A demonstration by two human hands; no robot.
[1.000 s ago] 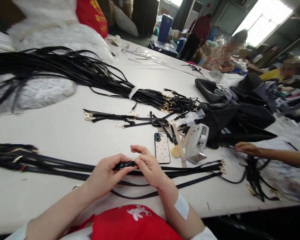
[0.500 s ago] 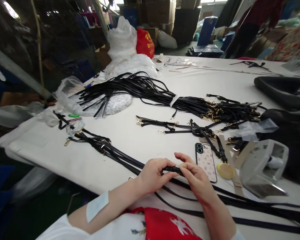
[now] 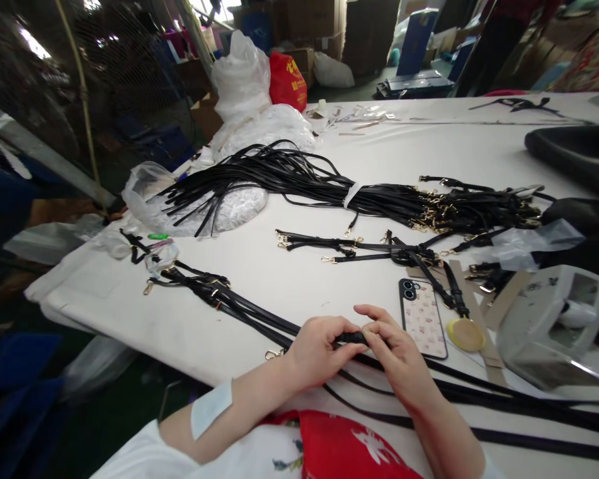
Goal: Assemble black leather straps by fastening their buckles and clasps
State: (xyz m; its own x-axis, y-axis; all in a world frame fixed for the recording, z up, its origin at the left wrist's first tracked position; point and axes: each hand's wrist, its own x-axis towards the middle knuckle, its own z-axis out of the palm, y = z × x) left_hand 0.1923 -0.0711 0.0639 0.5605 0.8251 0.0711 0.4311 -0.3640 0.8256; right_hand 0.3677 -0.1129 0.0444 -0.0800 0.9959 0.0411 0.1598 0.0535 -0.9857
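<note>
My left hand (image 3: 322,349) pinches a short dark piece of strap (image 3: 352,338) between thumb and fingers. Opposite it, my right hand (image 3: 394,346) grips the other end of the same piece, thumb against index finger, one finger raised. Long black straps (image 3: 259,322) run beneath both hands, from metal clips at the left to the right edge. Beyond lies a large bundle of black straps (image 3: 299,176), bound by a white band (image 3: 352,194). Shorter straps with gold clips (image 3: 319,243) rest between the bundle and my hands.
A patterned phone (image 3: 423,319) lies right of my hands, beside a yellow-rimmed disc (image 3: 466,334) and a clear-and-white plastic object (image 3: 554,326). Plastic bags (image 3: 259,130) and a red bag (image 3: 287,81) stand at the back left. A person (image 3: 499,50) is at the far right.
The view has shifted, so the table's contents appear slightly farther right. Both hands keep their grip on the dark strap piece, in nearly the same pose.
</note>
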